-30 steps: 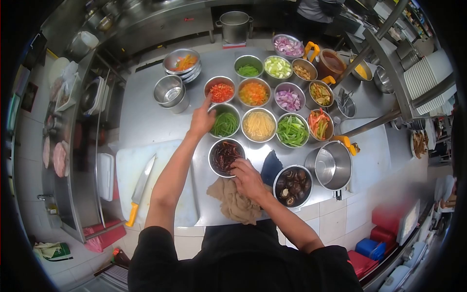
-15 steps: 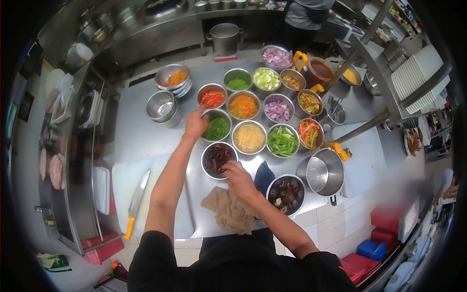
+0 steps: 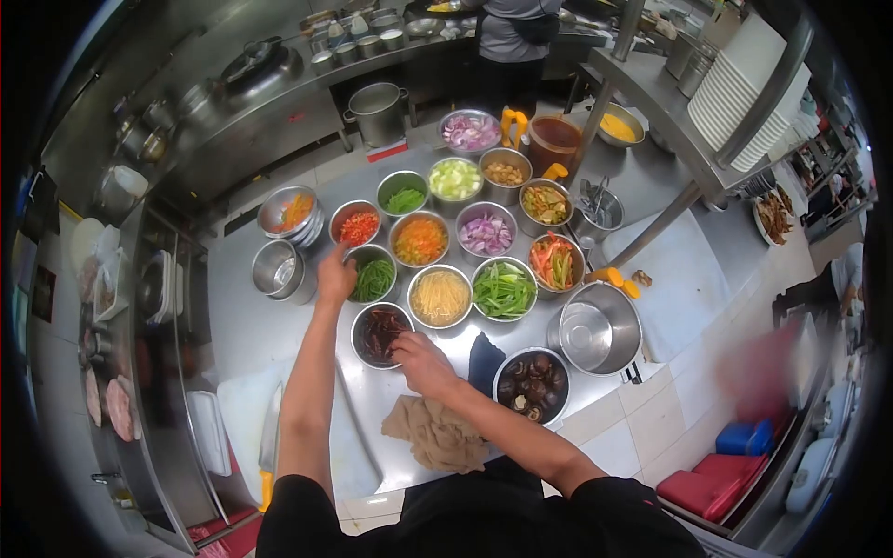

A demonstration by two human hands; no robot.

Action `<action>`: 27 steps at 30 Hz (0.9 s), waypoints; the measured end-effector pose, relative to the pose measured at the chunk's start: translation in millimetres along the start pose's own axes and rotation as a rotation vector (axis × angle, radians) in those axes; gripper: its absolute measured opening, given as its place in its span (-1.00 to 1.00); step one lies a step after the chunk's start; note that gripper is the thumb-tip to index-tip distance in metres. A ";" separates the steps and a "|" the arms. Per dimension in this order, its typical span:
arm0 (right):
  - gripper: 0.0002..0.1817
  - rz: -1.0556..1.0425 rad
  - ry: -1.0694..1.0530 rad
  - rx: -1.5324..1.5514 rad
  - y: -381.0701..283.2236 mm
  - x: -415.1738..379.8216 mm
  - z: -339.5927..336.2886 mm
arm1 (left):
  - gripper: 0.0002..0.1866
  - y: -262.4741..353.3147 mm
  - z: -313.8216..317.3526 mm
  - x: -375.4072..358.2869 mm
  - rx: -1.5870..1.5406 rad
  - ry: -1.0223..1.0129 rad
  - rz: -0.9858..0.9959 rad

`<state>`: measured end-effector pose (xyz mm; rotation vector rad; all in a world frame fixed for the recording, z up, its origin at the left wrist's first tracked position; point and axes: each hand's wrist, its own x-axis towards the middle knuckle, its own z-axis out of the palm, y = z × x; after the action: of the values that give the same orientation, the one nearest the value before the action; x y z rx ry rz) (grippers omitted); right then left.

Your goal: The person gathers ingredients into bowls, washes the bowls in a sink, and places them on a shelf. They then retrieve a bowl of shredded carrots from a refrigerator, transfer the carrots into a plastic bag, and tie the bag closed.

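My left hand point(image 3: 337, 275) is closed between a steel bowl of chopped red peppers point(image 3: 357, 226) and a bowl of sliced green vegetable point(image 3: 374, 280). Its fingertips reach the near rim of the red pepper bowl; what they grip is hidden. With its fingers curled over the right rim, my right hand point(image 3: 424, 364) dips into a bowl of dark dried chilies point(image 3: 379, 329) and pinches at them. Close to the hands stand a bowl of thin yellow strips point(image 3: 441, 297) and one of cut green vegetable point(image 3: 504, 289). A bowl of dark mushrooms point(image 3: 533, 383) sits right of my right hand.
A brown cloth point(image 3: 434, 432) lies near the front edge. A yellow-handled knife point(image 3: 270, 437) rests on a white cutting board point(image 3: 349, 442) at left. A deep steel pot point(image 3: 600, 325) is at right. Another person point(image 3: 516, 42) stands at the back counter.
The view has turned, so the table and bowls appear further left and lower. My left fingertips sit slightly further back from the red peppers. My right hand stays at the dried chilies.
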<state>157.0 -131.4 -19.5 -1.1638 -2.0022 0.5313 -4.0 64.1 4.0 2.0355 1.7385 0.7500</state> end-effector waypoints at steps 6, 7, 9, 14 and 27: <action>-0.80 0.062 -0.073 0.004 -6.4 -1.1 -9.4 | -0.50 -1.7 -11.5 -5.9 -0.030 -0.008 0.106; -0.75 0.097 -0.101 0.041 -11.7 1.0 -15.8 | -0.51 18.3 -30.0 -10.8 -0.033 -0.064 -0.055; -0.74 0.089 -0.079 0.052 -16.3 0.4 -18.7 | -0.53 5.7 -43.7 -13.0 -0.094 0.074 -0.052; -0.76 0.065 0.114 0.078 -35.8 -3.2 -41.8 | -0.53 -38.5 -112.8 -26.7 0.043 0.520 -0.366; -0.88 0.217 0.102 0.153 -50.9 -11.9 -66.6 | -0.67 -109.1 -166.4 -24.7 -0.047 -0.055 -0.732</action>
<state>183.9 -168.3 51.9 -1.2930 -1.7274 0.7068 -193.2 48.2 68.3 1.2103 2.1831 0.4746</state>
